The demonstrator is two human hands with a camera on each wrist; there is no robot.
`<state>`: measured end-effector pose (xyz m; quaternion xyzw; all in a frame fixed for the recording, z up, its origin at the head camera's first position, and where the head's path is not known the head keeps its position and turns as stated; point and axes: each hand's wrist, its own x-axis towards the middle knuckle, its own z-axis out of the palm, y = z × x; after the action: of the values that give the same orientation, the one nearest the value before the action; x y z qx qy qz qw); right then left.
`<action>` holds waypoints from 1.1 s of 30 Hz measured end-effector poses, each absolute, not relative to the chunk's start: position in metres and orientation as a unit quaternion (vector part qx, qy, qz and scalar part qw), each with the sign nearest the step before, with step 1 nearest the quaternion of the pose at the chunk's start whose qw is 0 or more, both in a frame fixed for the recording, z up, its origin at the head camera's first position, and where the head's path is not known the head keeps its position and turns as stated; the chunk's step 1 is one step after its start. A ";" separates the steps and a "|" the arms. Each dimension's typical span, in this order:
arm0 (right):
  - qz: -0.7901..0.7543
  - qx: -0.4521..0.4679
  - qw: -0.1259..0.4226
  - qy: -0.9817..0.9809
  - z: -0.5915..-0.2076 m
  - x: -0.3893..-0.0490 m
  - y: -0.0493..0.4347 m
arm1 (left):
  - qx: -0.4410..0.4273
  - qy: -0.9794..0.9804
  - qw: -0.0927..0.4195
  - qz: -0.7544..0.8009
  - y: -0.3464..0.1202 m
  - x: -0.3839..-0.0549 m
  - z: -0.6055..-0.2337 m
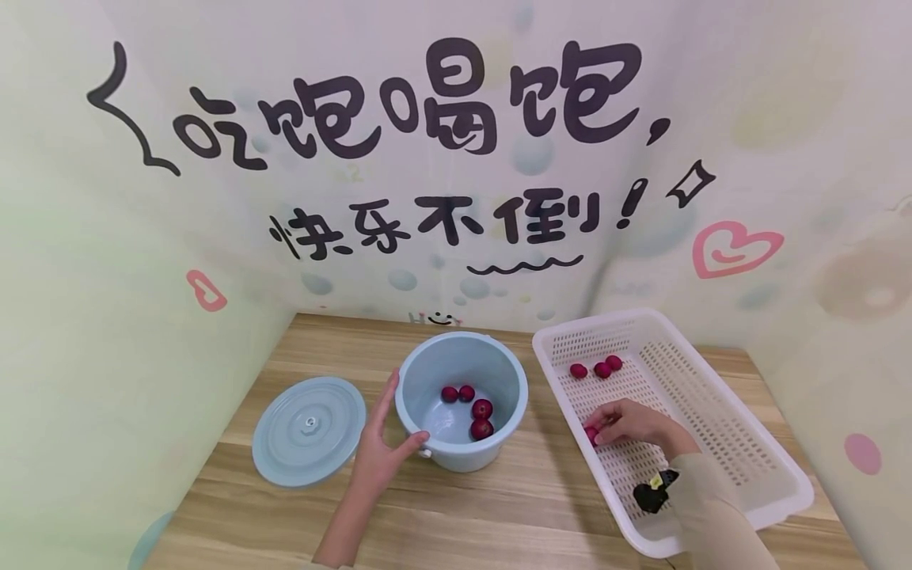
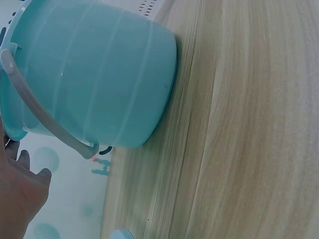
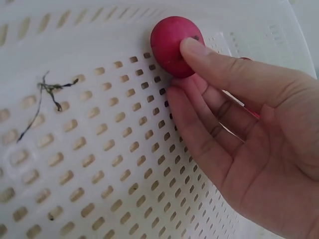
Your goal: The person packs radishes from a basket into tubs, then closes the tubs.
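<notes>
Right hand [image 1: 630, 421], right of the frame, pinches a red fruit [image 3: 169, 45] between thumb and fingers, at the left wall inside the white basket [image 1: 663, 546]. Left hand [image 1: 381, 455], lower centre-left, has its fingers spread against the rim and near side of the blue bucket [image 1: 463, 457]; no clenched grip seen. Handling (judged): fruit light, firm, smooth, apt to slip or roll, skin perhaps bruisable; best held round its widest part, thumb opposing fingers. Bucket probably light, slightly flexible plastic; steady at rim. Surface: wood-grain worktop [image 1: 499, 522], flat, pale brown; blue lid [image 1: 281, 435] lies left of bucket. Room: pale printed wall covering [image 1: 442, 20] across the upper frame, with dark lettering [image 1: 456, 95] and pink hearts [image 1: 701, 245].
</notes>
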<state>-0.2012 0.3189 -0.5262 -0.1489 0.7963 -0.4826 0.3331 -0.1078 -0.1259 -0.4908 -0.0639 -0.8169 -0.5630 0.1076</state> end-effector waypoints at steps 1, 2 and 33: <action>-0.484 -0.149 0.333 0.796 -0.526 -0.201 0.319 | -0.065 -0.816 0.108 -0.564 -0.126 -0.108 -0.491; -0.487 -0.144 0.334 0.794 -0.526 -0.201 0.319 | -0.065 -0.815 0.107 -0.566 -0.126 -0.108 -0.491; -0.528 -0.078 0.240 0.811 -0.495 -0.204 0.316 | -0.068 -0.816 0.106 -0.564 -0.126 -0.107 -0.491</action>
<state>-0.2043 0.3156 -0.4946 -0.0776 0.8108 -0.5284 0.2396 -0.1069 -0.1265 -0.4909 -0.0683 -0.8158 -0.5644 0.1061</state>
